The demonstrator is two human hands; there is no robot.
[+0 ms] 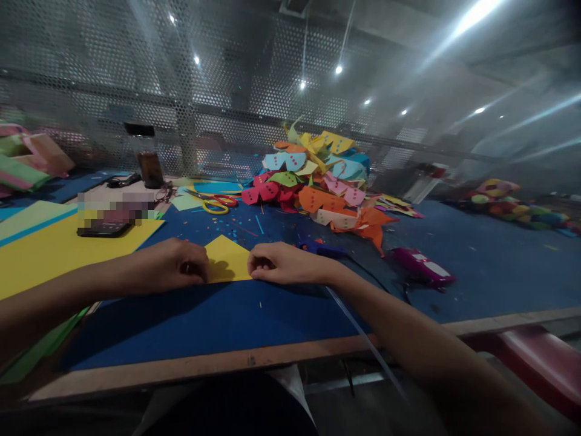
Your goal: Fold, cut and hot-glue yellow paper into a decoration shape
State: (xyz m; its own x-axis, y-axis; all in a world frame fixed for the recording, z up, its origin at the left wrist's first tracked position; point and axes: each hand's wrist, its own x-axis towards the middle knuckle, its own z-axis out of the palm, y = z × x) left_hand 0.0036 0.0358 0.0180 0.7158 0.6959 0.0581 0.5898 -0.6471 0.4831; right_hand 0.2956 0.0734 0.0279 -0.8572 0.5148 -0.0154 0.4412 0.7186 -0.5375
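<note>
Yellow paper [226, 255], between both hands [177, 263] [284, 263]

Perforated metal screen [236, 79] behind a blue-topped table [499, 260], bright lights [476, 15] above, red seat [538, 357] at right

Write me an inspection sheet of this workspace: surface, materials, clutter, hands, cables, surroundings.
Surface: blue mat, with paper scraps beyond the hands.
Job's things: small yellow paper, pointed at the top, between the hands.
Clutter: scissors, phone, bottle, heap of colorful paper shapes, purple object.
Hands: left hand and right hand at opposite sides of the small yellow paper; pinching or pressing, cannot tell.
Cables: dark cable trailing from a blue tool.
Surroundings: perforated wall, lit ceiling lights, red seat at lower right.
</note>
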